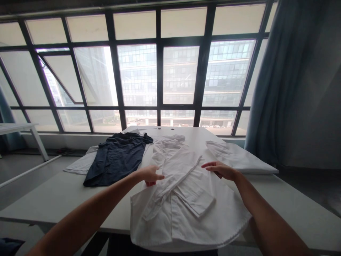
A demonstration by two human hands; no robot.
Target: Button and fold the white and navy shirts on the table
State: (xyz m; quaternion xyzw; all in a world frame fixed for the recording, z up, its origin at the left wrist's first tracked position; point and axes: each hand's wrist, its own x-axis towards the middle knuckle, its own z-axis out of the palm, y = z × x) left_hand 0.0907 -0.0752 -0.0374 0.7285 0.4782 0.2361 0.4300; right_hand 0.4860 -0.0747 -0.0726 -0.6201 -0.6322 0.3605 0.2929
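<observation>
A: What is hard to make out here?

B: The far end of the white shirt is crumpled, so its collar can hardly be distinguished. Of the pale garment under the dark garment, only a part is shown, because the rest is covered. In the lower left corner, a dark object is cut off and cannot be identified.

A: Where exactly is the shirt placed?

B: It is laid along the middle of the bench, and its hem is hung over the near edge. The sleeves are laid across its front.

A: And how are the hands held?

B: The left hand is placed at the left side of the shirt, with the thumb pointed to the right and the other fingers bent downward. Whether any cloth is pinched cannot be told, since the fingertips are partly hidden. The right hand is held over the right side, near the folded edge of a sleeve. Its index finger is stretched inward and the others are more bent; the hand is loosely spread, and nothing is seen gripped. Whether the cloth is touched cannot be told.

A: What is seen beyond the right hand?

B: A folded white garment, laid flat.
</observation>
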